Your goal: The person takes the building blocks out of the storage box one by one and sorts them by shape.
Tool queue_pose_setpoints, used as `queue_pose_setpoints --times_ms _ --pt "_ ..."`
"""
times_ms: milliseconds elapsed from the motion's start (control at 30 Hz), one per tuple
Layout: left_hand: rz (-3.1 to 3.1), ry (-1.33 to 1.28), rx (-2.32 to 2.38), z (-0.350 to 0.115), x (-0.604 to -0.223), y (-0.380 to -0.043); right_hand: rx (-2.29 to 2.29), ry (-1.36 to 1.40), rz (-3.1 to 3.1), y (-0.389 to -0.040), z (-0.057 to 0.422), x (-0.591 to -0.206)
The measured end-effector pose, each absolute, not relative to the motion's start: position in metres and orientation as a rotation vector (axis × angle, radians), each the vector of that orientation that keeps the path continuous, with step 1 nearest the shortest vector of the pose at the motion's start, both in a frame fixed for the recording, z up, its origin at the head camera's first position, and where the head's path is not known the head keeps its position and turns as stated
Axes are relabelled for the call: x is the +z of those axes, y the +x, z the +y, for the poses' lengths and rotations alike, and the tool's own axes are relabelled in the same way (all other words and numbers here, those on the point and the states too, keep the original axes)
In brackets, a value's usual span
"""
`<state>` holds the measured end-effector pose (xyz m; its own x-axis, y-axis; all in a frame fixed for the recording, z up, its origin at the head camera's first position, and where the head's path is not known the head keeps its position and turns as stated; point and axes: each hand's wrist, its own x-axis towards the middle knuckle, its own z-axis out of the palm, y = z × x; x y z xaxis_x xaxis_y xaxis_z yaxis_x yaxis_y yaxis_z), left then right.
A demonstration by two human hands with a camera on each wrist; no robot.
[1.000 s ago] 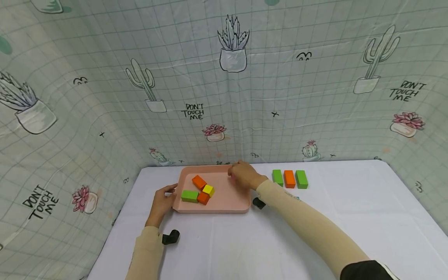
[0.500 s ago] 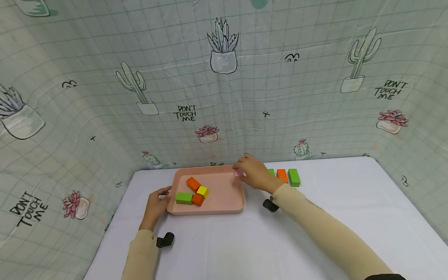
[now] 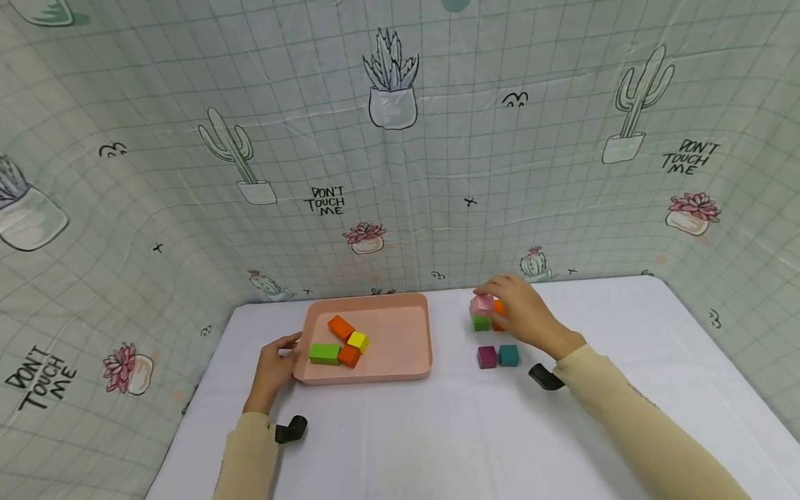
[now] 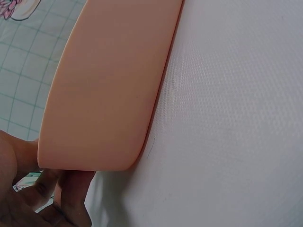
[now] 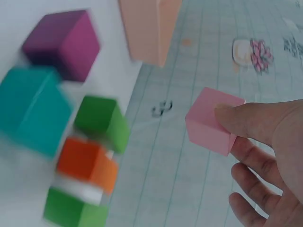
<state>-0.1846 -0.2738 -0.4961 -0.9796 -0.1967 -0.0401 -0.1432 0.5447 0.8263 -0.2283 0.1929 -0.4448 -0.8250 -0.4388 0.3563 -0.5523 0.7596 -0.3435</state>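
My right hand (image 3: 528, 312) pinches a pink cube block (image 5: 210, 120) between thumb and fingers, above the table's back edge. In the head view the cube covers part of a green block (image 3: 480, 323), and an orange block (image 3: 498, 318) is partly hidden behind the fingers. My left hand (image 3: 270, 371) holds the left end of a pink tray (image 3: 400, 375). Its fingers curl against the tray's end wall in the left wrist view, their tips hidden. Inside the tray lie an orange block (image 3: 340, 327), a yellow cube (image 3: 358, 342), a green block (image 3: 324, 354) and an orange-red cube (image 3: 349, 356).
A purple cube (image 3: 487, 357) and a teal cube (image 3: 509, 355) stand in front of the right hand. The right wrist view shows a second green block (image 5: 73, 208) in the back row. A printed cloth (image 3: 437, 173) hangs right behind the white table (image 3: 406, 437).
My right hand has come out of the tray's right end and moved right with the pink cube block. The purple and teal cubes are now uncovered. The left hand stays at the tray.
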Motion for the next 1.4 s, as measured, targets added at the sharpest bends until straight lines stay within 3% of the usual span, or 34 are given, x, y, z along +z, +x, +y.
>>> queue_pose_setpoints --times_ms 600,1400 --pt "-2.731 0.341 -1.432 -0.273 -0.495 -0.185 0.646 0.666 -2.724 -0.19 0.268 -0.49" --pt "-2.734 0.362 -1.423 -0.271 -0.494 -0.185 0.647 0.728 -2.791 -0.171 0.269 -0.509"
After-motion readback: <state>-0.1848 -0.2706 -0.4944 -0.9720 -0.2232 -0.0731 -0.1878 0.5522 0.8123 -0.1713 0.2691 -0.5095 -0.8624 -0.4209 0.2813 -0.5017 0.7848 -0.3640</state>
